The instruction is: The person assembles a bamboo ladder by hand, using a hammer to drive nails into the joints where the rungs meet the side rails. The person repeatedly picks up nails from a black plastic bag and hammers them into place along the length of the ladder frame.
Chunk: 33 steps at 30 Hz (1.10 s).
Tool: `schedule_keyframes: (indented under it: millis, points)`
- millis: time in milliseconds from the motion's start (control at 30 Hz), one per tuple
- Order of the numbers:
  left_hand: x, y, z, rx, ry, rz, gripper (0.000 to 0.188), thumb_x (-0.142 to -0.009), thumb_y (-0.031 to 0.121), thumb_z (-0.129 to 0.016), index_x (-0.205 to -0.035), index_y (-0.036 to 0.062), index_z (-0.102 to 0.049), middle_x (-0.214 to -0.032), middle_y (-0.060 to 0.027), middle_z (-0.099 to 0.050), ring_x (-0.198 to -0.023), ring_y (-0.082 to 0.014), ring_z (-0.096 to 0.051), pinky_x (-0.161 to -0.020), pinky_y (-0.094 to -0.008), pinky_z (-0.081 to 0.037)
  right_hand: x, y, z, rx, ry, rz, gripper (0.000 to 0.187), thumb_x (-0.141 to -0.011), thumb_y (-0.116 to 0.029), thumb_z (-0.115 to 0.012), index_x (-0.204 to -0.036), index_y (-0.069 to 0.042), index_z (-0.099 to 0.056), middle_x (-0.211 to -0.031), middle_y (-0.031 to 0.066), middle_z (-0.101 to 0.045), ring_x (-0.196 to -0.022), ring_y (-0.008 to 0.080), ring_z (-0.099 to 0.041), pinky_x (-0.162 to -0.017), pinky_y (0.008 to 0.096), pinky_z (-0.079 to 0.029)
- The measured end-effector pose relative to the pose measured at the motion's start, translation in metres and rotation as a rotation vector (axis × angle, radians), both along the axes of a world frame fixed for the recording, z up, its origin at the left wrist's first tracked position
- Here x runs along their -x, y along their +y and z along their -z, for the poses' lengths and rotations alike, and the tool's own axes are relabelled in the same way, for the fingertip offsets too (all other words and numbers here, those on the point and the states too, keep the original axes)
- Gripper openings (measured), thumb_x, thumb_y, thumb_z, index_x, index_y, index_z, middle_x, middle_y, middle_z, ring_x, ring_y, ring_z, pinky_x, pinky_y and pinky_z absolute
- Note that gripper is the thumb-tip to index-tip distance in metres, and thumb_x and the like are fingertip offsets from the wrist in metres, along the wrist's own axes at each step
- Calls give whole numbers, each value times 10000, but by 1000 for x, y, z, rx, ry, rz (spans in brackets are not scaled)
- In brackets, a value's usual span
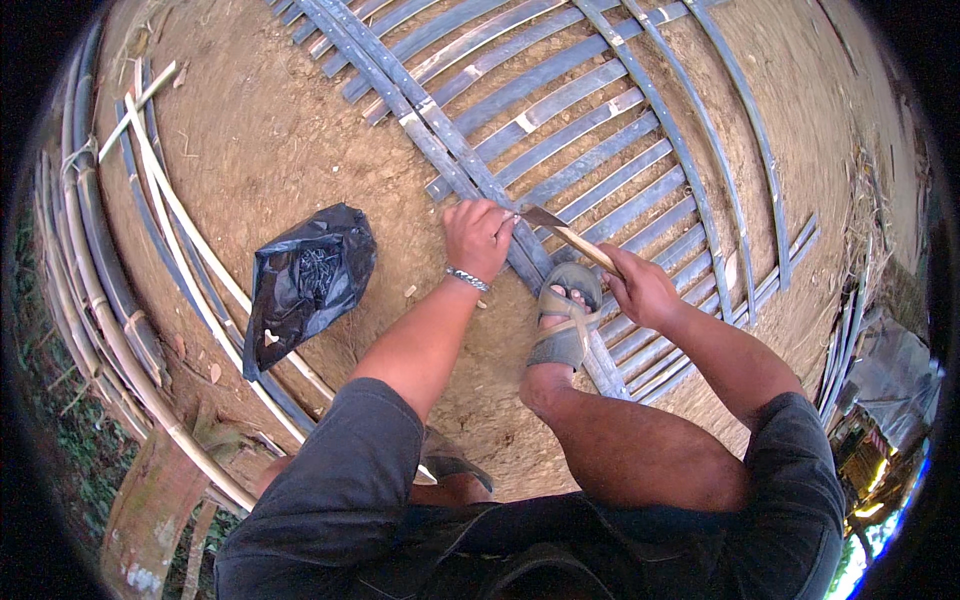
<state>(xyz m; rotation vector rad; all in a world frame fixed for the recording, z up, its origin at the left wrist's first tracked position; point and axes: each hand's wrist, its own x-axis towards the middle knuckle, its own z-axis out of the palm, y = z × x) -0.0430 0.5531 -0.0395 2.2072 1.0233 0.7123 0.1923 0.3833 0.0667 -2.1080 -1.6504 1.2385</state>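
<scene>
A lattice of dark bamboo slats (585, 135) lies on the ground, its crosspieces set at intervals. My left hand (478, 238) is closed in a pinch at the lattice's near-left double rail (425, 105); what the fingertips hold is too small to make out. My right hand (640, 286) grips the wooden handle of a hammer (582, 246). Its dark metal head is close to my left fingertips, above the rail. My sandalled foot (565, 318) rests on the rail's lower part. Left of my left hand lies an open black plastic bag (312, 280) with small thin dark pieces, apparently nails, inside.
Bamboo poles (105, 270) are bundled along the left side. Split bamboo strips (185, 235) lie between them and the bag. A weathered wooden plank (160, 500) is at lower left. More poles (845, 335) and a grey sheet (890, 370) are at the far right.
</scene>
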Motion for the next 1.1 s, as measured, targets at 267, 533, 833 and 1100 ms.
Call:
schedule_keyframes:
  millis: [267, 533, 833, 1100]
  points:
    - [-1, 2, -3, 48, 60, 8, 111, -766, 140, -785, -847, 104, -717, -942, -51, -680, -938, -279, -618, -863, -449, -409, -11, 7, 17, -98, 0, -122, 514, -957, -97, -628, -1448, -133, -482, -1245, 209, -667, -1093, 419, -668, -889, 487, -566]
    - [0, 1, -9, 94, 86, 10, 103, -782, 138, -762, -854, 92, -704, -929, -59, -666, -950, -291, -609, -869, -450, -404, -4, 4, 19, -103, 29, -86, 520, -955, -88, -623, -1453, -122, -480, -1216, 228, -662, -1080, 429, -666, -887, 489, -563]
    - [0, 3, -2, 76, 69, 17, 92, -778, 125, -762, -847, 99, -707, -927, -39, -671, -921, -278, -606, -851, -441, -399, -7, 5, 23, -221, 21, -104, 552, -949, -67, -626, -1474, -117, -463, -1222, 226, -664, -1099, 430, -660, -913, 490, -555]
    - [4, 4, -5, 108, 45, 38, 115, -790, 127, -769, -893, 99, -726, -939, -54, -671, -954, -278, -617, -874, -438, -414, -12, 9, 16, -147, -3, -70, 544, -951, -78, -645, -1469, -124, -484, -1229, 220, -662, -1108, 423, -654, -911, 479, -558]
